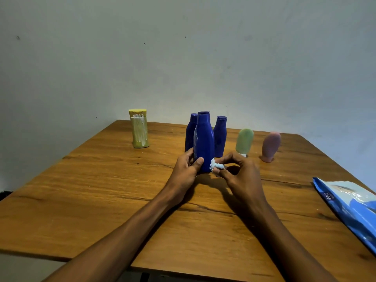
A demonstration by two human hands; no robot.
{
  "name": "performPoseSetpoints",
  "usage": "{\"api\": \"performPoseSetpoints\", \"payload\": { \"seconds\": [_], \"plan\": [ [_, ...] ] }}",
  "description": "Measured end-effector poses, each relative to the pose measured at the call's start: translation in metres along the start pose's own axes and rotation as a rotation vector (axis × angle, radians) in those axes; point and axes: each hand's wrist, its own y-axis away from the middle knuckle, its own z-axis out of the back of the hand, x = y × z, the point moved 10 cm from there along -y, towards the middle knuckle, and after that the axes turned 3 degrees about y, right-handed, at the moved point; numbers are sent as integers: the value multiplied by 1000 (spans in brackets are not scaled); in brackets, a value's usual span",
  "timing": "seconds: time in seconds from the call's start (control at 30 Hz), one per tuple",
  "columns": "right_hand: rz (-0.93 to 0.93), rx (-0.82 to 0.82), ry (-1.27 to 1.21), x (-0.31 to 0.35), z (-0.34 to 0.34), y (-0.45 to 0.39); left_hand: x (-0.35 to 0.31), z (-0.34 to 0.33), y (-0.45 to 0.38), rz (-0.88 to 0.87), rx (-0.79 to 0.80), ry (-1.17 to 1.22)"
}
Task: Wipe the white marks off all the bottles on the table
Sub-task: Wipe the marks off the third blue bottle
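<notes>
1. Blue front bottle (pixel 204 142) is held upright on the wooden bench (pixel 101 190), in front of two more blue bottles (pixel 220 137), near the middle.
2. Left hand (pixel 186 169): thumb and fingers are wrapped round the bottle's lower body, steadying it.
3. Right hand (pixel 238 171): a crumpled white wipe (pixel 216 165) is pinched at the fingertips, just beside the bottle's lower right side; contact cannot be confirmed.
4. Step judged in hand: wiping of the front blue bottle; a pale smear is seen on its left face.
5. Next move judged: the wipe is to be pressed against that smear, with the bottle perhaps turned by the left hand.
6. Yellow bottle (pixel 139 129), far left, is heavily streaked white, unwiped.
7. Green bottle (pixel 244 141) and pink bottle (pixel 271 146) stand inverted to the right; marks cannot be told.
8. Blue wipe packet (pixel 350 206) lies at the right edge.
</notes>
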Motion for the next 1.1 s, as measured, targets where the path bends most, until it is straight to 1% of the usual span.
{"api": "performPoseSetpoints", "payload": {
  "seconds": [0.1, 0.17, 0.23, 0.3, 0.47, 0.53, 0.67, 0.87, 0.93, 1.1],
  "plan": [
    [49, 6, -30, 11, -3, 6, 7, -6, -1, 63, 24, 146],
    [98, 47, -57, 21, -10, 12, 10, -10, -1, 98, 46, 256],
    [135, 89, -28, 28, -18, 16, 11, -9, -3, 100, 53, 275],
    [160, 84, 13, 30, -19, 17, 12, -10, -4, 89, 53, 290],
    [193, -30, 28, 29, -8, 14, 14, -14, -1, 131, 40, 385],
    [205, -47, 19, 30, -7, 14, 16, -16, 0, 151, 33, 447],
    [284, -25, 60, 37, -12, 17, 21, -9, 0, 181, -37, 510],
    [418, -15, 155, 49, -16, 22, 22, -8, 1, 226, -55, 534],
    [431, -53, 177, 48, -12, 18, 24, -12, 2, 235, -20, 538],
    [455, -295, 147, 49, 18, 10, 26, -30, 7, 238, 71, 435]
  ]
}}
